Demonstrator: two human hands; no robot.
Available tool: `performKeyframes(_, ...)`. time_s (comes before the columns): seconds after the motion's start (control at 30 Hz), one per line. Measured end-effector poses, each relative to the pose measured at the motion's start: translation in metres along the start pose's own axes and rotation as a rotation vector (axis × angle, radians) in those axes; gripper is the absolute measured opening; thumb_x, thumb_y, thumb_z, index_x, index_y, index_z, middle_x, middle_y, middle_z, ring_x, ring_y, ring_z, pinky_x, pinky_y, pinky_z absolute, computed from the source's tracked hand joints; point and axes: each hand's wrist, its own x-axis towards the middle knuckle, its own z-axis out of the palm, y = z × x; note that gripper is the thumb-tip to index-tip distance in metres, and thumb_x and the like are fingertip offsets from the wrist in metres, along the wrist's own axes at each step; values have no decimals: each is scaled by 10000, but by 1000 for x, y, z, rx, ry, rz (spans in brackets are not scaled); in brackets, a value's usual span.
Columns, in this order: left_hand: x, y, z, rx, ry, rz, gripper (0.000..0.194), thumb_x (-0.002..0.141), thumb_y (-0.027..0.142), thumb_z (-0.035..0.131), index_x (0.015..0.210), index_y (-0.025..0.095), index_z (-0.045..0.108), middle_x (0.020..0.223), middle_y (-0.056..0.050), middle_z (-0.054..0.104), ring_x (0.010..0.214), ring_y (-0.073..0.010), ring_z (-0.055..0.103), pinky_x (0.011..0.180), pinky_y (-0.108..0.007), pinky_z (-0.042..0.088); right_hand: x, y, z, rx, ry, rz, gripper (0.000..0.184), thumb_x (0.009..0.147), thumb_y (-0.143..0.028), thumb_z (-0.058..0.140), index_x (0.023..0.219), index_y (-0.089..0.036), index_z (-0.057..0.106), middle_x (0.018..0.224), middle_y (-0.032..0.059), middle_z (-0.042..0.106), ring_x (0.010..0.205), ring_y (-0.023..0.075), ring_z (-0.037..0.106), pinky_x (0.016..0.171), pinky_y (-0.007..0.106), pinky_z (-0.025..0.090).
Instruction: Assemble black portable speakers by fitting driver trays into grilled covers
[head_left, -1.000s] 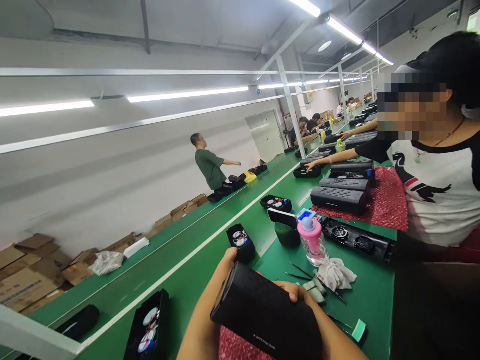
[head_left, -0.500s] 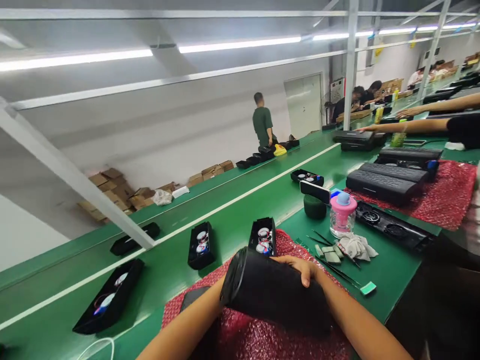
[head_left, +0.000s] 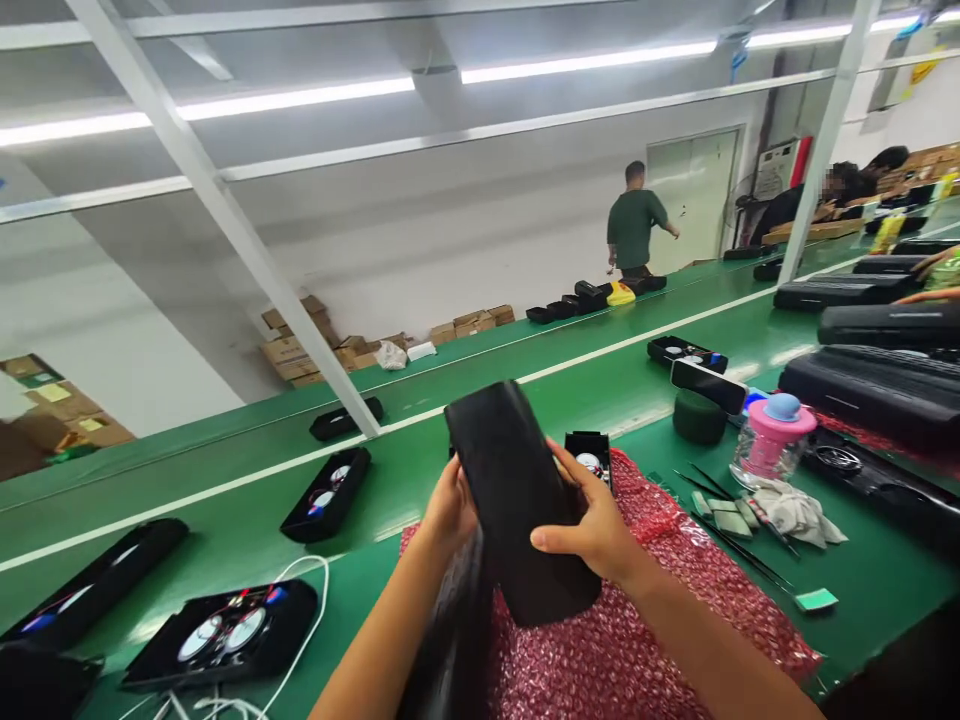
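Observation:
A black speaker housing [head_left: 517, 500] is held up between my two hands, tilted, its smooth side facing me. My left hand [head_left: 451, 505] grips its left edge, with the fingers partly hidden behind it. Across the right side lies my right hand [head_left: 592, 525], thumb on the smooth face and fingers round the edge. Below is red bubble wrap [head_left: 600, 660]. Another black casing [head_left: 446, 640] rests on the wrap under my left forearm. Just behind my right hand stands an open speaker shell [head_left: 589, 447] with round white drivers.
Open speaker shells [head_left: 326, 495] line the green bench at left, one beside a white cable [head_left: 319, 620]. To the right are a pink-lidded jar [head_left: 772, 440], a phone [head_left: 709, 388], tweezers [head_left: 750, 555], a crumpled cloth [head_left: 799, 512] and stacked black speakers [head_left: 862, 385]. A person [head_left: 634, 225] stands beyond the bench.
The housing has turned from lying sideways to more upright and is lifted. My left hand now shows at its left edge. The view has swung left; the person behind has turned toward the door.

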Motion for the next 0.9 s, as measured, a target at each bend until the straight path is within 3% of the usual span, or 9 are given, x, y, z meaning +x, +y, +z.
performKeyframes(0.07,-22,5,-8,68,-14,71,739,642,604,765,1212,175,572,1149,-111,657,1103,-334,594,894,-415,518,7,3,15,-253,104,-153,1023,540,-326,879,1438,-254,394,1400,93,507,1306,294,462,1144,513,300)
performKeyframes(0.17,-52,4,-12,289,-9,325,1064,519,550,862,1405,267,346,1370,-99,531,1260,-336,492,1005,-415,463,11,12,43,-516,145,-306,969,597,-370,838,1445,-259,383,1421,111,467,1325,322,428,1139,536,299)
performKeyframes(0.23,-69,4,-11,420,94,482,1095,526,481,879,1421,255,290,1423,-110,471,1298,-321,456,1054,-400,428,8,19,63,-587,138,-383,926,624,-392,809,1439,-260,387,1413,127,454,1311,341,437,1108,542,346)
performKeyframes(0.33,-90,6,-9,497,260,590,978,591,421,850,1389,222,320,1377,-129,503,1253,-322,501,1041,-413,448,2,27,88,-604,114,-476,871,655,-379,772,1429,-266,389,1396,130,451,1289,343,460,1066,524,410)
performKeyframes(0.53,-119,3,-23,426,450,658,868,641,372,819,1355,233,345,1291,-121,566,1149,-303,588,960,-391,520,-2,40,110,-581,-28,-542,872,626,-293,755,1420,-279,395,1422,119,434,1291,340,472,1042,476,453)
performKeyframes(0.77,-120,2,-41,406,444,654,878,603,351,843,1338,260,372,1249,-97,595,1109,-288,614,916,-359,546,-5,47,119,-625,-46,-540,937,630,-254,749,1458,-323,316,1468,103,367,1315,357,435,1049,490,437)
performKeyframes(0.9,-120,11,-46,332,434,629,935,543,391,871,1334,264,391,1203,-85,621,1098,-310,615,931,-399,533,0,42,110,-521,-175,-428,947,663,-286,772,1467,-386,282,1475,74,350,1319,330,418,1065,488,404)
